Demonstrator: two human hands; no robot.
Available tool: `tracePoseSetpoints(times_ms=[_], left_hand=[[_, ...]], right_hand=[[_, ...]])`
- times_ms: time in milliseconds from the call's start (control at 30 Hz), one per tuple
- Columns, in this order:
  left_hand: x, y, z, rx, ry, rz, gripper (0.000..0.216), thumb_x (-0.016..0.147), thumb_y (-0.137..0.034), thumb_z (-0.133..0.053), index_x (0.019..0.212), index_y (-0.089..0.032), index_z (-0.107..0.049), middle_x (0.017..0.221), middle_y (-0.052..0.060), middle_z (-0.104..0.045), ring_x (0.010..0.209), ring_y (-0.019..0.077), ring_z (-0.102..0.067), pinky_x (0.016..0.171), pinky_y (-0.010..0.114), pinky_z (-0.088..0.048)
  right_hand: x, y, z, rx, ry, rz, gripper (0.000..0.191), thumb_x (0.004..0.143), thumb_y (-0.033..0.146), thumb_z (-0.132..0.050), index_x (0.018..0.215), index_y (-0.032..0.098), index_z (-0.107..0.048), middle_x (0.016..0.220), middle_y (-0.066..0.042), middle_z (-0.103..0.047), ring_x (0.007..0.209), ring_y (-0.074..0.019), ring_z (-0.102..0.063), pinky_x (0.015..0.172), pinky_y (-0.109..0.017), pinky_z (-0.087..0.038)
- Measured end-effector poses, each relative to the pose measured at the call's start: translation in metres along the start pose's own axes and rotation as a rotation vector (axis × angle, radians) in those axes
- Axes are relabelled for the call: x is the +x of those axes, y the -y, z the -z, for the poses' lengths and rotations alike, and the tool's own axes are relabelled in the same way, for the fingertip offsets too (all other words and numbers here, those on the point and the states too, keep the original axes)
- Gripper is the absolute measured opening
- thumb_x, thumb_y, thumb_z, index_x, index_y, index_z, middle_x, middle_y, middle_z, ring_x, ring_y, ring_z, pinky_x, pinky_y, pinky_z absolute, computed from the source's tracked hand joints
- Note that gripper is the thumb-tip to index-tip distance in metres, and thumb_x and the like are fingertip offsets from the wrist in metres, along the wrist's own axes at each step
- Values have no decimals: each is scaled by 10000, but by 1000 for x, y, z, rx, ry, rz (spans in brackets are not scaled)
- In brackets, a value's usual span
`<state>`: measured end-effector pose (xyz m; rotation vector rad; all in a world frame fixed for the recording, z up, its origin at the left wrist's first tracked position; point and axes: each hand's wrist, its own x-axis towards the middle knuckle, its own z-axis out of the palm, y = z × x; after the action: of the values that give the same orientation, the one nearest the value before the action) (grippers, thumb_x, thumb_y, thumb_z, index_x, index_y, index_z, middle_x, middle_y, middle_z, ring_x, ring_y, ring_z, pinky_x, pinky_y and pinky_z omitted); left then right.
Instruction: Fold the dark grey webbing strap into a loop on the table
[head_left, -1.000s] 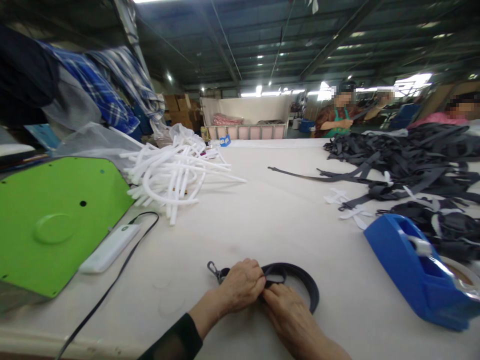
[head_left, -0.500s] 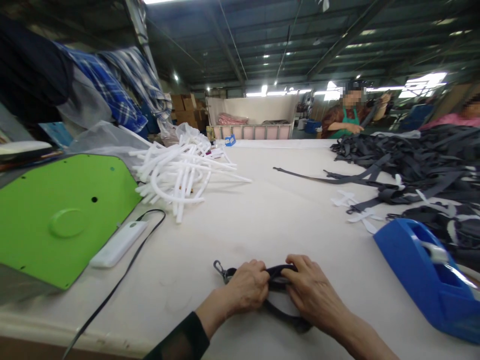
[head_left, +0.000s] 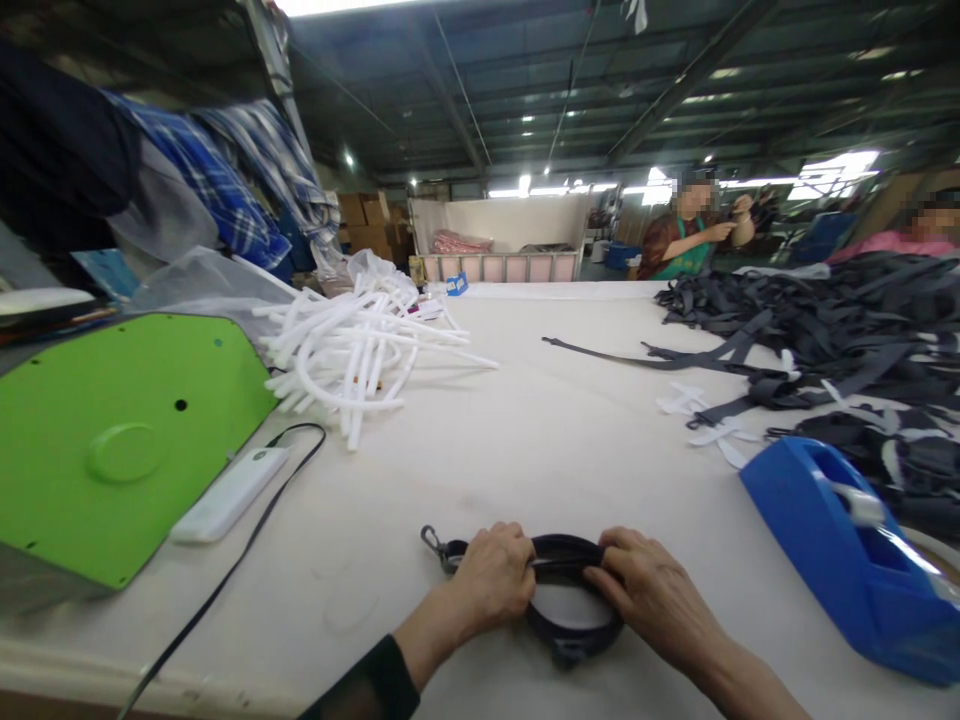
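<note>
A black strap (head_left: 571,632), coiled into a small loop, lies on the white table (head_left: 525,440) close to its near edge. A metal clip (head_left: 433,542) sticks out at the loop's left end. My left hand (head_left: 491,578) is closed around the left side of the coil, just right of the clip. My right hand (head_left: 651,595) is closed on the right side, fingers pinching the top layers together. The lower curve of the loop shows between my wrists.
A blue tape dispenser (head_left: 840,550) stands at right. A green panel (head_left: 120,440), a white oblong device (head_left: 229,493) and a thin black cable (head_left: 225,580) lie at left. White tubes (head_left: 360,345) are heaped behind, black straps (head_left: 825,330) far right. Other people work at the far end.
My right hand has moved from beneath the loop up to its right side. The wide open loop has been drawn into a tighter coil held between both hands.
</note>
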<state>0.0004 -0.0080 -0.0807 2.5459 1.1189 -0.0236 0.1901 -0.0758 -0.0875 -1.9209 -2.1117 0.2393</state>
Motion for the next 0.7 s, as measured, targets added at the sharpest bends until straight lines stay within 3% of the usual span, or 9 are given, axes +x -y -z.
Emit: tracePoseSetpoints(times_ms=[233, 400, 500, 600, 700], left_hand=[[0, 2, -6, -15, -15, 12, 295, 855, -151, -329, 874, -157, -623, 929, 91, -634, 915, 227, -569, 831, 359, -463], [-4, 3, -8, -43, -54, 1, 214, 840, -172, -402, 946, -171, -588, 973, 74, -613, 943, 216, -549, 860, 354, -446], [-7, 5, -8, -105, -98, -53, 268, 820, -131, -429, 1049, -225, -532, 1044, 36, -591, 978, 188, -534, 870, 335, -432], [-9, 6, -8, -152, -99, -130, 289, 824, -95, -424, 1036, -255, -537, 1041, 13, -592, 975, 169, -539, 853, 324, -426], [-13, 7, -8, -129, -89, -160, 148, 877, -247, -453, 953, -237, -579, 1036, 35, -595, 968, 191, -550, 860, 373, -421]], right_hand=[[-8, -10, -5, 196, 19, -16, 194, 843, 293, -494, 711, 216, -613, 998, -29, -607, 834, -167, -614, 782, -322, -485], [-8, -5, -15, 189, -77, -33, 261, 879, 296, -401, 685, 202, -549, 909, -50, -602, 774, -163, -618, 722, -314, -496], [-9, -4, -21, 178, -112, -29, 276, 885, 302, -383, 675, 203, -532, 885, -50, -598, 755, -161, -617, 693, -305, -496], [-10, -6, -25, 175, -116, -29, 273, 889, 307, -384, 689, 203, -538, 878, -46, -597, 739, -155, -614, 678, -296, -492], [-10, -9, -28, 168, -132, -29, 275, 888, 313, -389, 692, 202, -546, 851, -41, -592, 713, -156, -610, 661, -298, -488]])
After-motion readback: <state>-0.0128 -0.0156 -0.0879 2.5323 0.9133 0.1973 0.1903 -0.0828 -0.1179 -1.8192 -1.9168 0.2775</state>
